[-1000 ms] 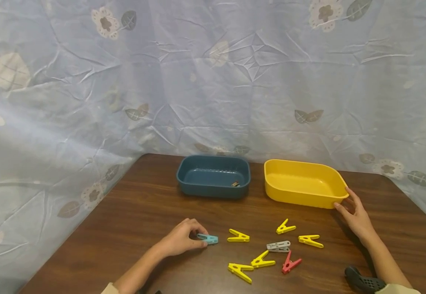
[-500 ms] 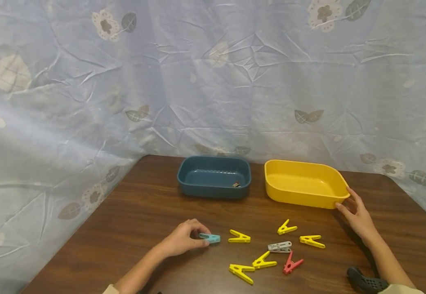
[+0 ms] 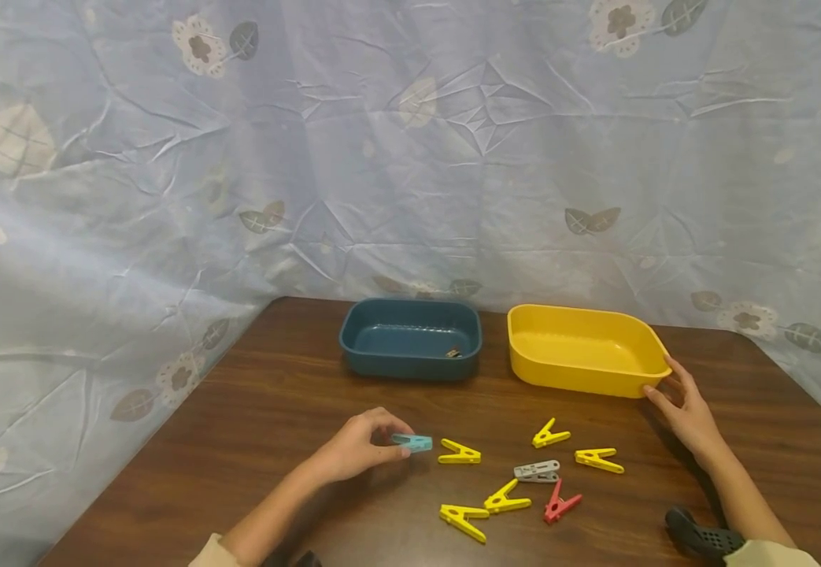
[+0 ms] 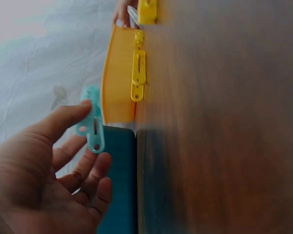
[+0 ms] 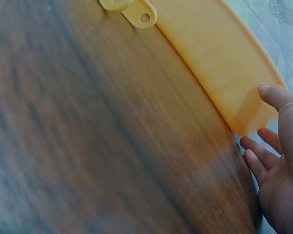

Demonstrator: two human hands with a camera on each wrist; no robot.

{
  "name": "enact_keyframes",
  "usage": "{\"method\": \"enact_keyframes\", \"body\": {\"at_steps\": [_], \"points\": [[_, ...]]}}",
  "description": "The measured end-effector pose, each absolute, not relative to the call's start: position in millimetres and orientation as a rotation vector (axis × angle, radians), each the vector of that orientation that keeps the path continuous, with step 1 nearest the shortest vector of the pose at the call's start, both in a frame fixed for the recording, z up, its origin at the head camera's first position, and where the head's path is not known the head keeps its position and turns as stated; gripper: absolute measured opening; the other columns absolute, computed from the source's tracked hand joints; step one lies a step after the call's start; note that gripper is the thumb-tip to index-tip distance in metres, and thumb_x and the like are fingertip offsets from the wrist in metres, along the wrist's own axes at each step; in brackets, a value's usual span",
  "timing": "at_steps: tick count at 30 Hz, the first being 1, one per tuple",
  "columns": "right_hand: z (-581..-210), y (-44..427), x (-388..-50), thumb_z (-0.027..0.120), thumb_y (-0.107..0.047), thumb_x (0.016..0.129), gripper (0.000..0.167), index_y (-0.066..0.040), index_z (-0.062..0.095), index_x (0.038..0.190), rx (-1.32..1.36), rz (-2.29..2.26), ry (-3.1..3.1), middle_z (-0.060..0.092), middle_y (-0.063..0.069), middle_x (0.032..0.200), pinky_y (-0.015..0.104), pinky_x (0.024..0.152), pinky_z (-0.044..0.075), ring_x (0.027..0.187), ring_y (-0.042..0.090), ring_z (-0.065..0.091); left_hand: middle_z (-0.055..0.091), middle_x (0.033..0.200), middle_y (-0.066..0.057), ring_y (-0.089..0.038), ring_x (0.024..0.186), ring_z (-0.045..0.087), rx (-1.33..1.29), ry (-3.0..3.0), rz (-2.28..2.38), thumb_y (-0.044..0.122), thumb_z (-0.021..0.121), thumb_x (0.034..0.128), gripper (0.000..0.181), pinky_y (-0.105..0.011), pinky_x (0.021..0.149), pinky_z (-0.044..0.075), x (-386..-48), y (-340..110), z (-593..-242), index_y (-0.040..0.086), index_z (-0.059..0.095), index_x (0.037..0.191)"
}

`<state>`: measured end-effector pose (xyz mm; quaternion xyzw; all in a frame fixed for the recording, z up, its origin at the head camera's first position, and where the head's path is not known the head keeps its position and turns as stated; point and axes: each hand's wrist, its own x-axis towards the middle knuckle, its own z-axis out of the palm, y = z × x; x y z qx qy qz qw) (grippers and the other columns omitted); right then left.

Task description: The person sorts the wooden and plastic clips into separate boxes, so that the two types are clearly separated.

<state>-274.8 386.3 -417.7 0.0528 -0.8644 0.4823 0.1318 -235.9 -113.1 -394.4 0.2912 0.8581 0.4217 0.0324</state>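
Observation:
Between thumb and fingertips, the left hand (image 3: 356, 449) pinches a light blue clothespin (image 3: 412, 442); the left wrist view shows this clothespin (image 4: 94, 119) held by its legs' end away from the table. Just right of it lies a yellow clothespin (image 3: 460, 453). My right hand (image 3: 689, 417) rests at the right front corner of the yellow bin (image 3: 580, 378), thumb on the front wall and fingers round the side, as the right wrist view of the hand (image 5: 288, 156) also shows. More yellow clothespins, a grey one (image 3: 538, 472) and a red one (image 3: 561, 502) lie on the table.
A dark blue bin (image 3: 410, 368) with a small item (image 3: 453, 353) inside stands left of the yellow bin. A black object (image 3: 702, 539) lies by the right forearm. Behind the wooden table (image 3: 240, 425) hangs a patterned cloth (image 3: 382, 157).
The left hand has raised the light blue clothespin and moved it slightly right and away from the body. The right hand stays at the yellow bin.

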Motion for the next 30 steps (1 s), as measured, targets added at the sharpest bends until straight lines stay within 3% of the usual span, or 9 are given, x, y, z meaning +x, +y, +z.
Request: {"method": "enact_keyframes", "body": {"at_steps": [7, 30], "points": [[-416.9, 386.6, -275.2, 0.049, -0.024, 0.097, 0.071, -0.011, 0.001, 0.148, 0.154, 1.434, -2.498, 0.010, 0.041, 0.138, 0.004, 0.065, 0.034, 0.114, 0.062, 0.025, 0.055, 0.092, 0.002, -0.017, 0.082, 0.049, 0.925, 2.689, 1.293, 0.021, 0.072, 0.0811, 0.023, -0.028, 0.067, 0.043, -245.7, -104.2, -382.5, 0.010, 0.068, 0.101], [-418.8, 387.5, -274.0, 0.049, -0.025, 0.097, 0.071, -0.011, 0.001, 0.148, 0.154, 1.413, -2.509, 0.010, 0.039, 0.139, 0.009, 0.065, 0.037, 0.115, 0.060, 0.025, 0.055, 0.089, -0.002, -0.014, 0.077, 0.049, 1.054, 2.753, 1.233, 0.020, 0.072, 0.0813, 0.024, -0.026, 0.062, 0.042, -289.4, -56.2, -349.3, 0.010, 0.069, 0.103]]}}
